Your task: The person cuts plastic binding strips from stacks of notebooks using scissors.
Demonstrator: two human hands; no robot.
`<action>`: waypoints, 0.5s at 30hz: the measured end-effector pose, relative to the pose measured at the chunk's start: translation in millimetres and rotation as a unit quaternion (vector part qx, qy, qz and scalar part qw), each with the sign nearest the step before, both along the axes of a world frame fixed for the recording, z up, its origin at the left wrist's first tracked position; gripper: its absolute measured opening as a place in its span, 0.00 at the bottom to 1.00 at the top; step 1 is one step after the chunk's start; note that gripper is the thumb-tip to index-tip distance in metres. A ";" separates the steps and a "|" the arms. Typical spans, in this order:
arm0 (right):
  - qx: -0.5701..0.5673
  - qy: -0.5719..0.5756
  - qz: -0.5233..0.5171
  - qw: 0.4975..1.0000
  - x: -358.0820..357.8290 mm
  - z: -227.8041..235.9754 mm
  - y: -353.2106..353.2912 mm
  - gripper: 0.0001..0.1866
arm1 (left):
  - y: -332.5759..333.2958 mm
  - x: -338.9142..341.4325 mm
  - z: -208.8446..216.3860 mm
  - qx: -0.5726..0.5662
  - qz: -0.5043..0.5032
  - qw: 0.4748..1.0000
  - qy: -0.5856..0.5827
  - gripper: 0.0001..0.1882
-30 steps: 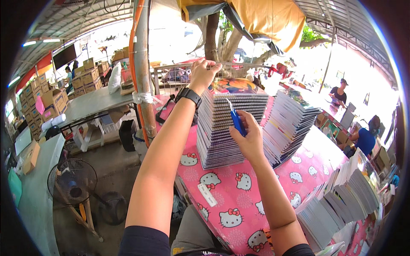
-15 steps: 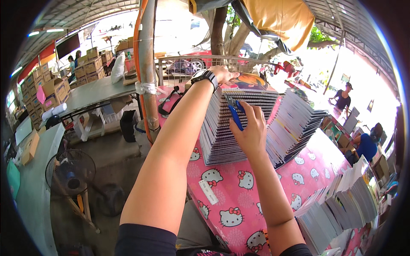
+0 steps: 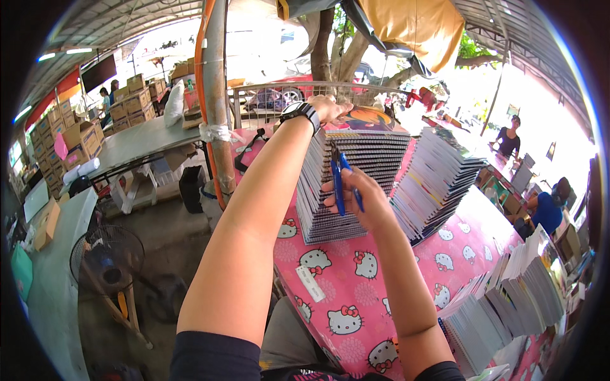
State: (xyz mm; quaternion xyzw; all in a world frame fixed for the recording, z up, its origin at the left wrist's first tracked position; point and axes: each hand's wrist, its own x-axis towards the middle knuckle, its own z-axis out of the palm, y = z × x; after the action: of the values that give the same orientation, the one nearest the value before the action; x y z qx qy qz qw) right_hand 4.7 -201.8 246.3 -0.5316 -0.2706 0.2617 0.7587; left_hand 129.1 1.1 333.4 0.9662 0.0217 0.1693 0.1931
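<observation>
A tall stack of spiral-bound notebooks [image 3: 375, 152] stands on the pink table, its dark coils facing me. My left hand [image 3: 327, 109], with a wristwatch [image 3: 301, 114] on the wrist, lies on top of the stack beside a colourful cover, fingers stretched out. My right hand [image 3: 365, 195] holds blue-handled pliers [image 3: 338, 184], the handles spread apart and the jaws up at the coils near the stack's upper edge. Whether the jaws touch a coil I cannot tell. Close on the right leans a second stack of spiral notebooks [image 3: 435, 181].
More notebooks [image 3: 515, 305] lie at the lower right of the pink patterned tablecloth [image 3: 365, 292], which also bears a small white label strip [image 3: 310, 283]. At left are a standing fan [image 3: 107, 260], a metal pole [image 3: 216, 101] and stacked cartons [image 3: 130, 101]. People work at far right.
The pliers have shifted a little left and down, and their handles now stand wider apart. My right fingers have loosened around them. My left hand stays on the stack.
</observation>
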 end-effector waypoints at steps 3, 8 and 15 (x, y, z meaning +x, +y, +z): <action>-0.061 -0.192 -0.106 0.974 0.0 -19.2 -5.9 0.21 | -1.3 -11.1 18.2 0.014 -0.057 0.998 -0.022 0.57; -0.064 -0.156 -0.075 0.983 -20.3 -40.1 -32.2 0.23 | -32.0 -56.3 35.5 0.098 -0.222 0.956 0.163 0.61; -0.059 -0.177 -0.093 0.978 -25.3 -39.4 -33.1 0.25 | -21.6 -50.5 34.3 0.119 -0.221 0.956 0.153 0.60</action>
State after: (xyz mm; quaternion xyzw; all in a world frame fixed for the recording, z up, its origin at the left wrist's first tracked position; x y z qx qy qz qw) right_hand -20.6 -234.8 206.9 -0.6361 -0.3343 0.1067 0.6873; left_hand 78.6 -20.4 367.7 0.9772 -0.1832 -0.0265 0.1039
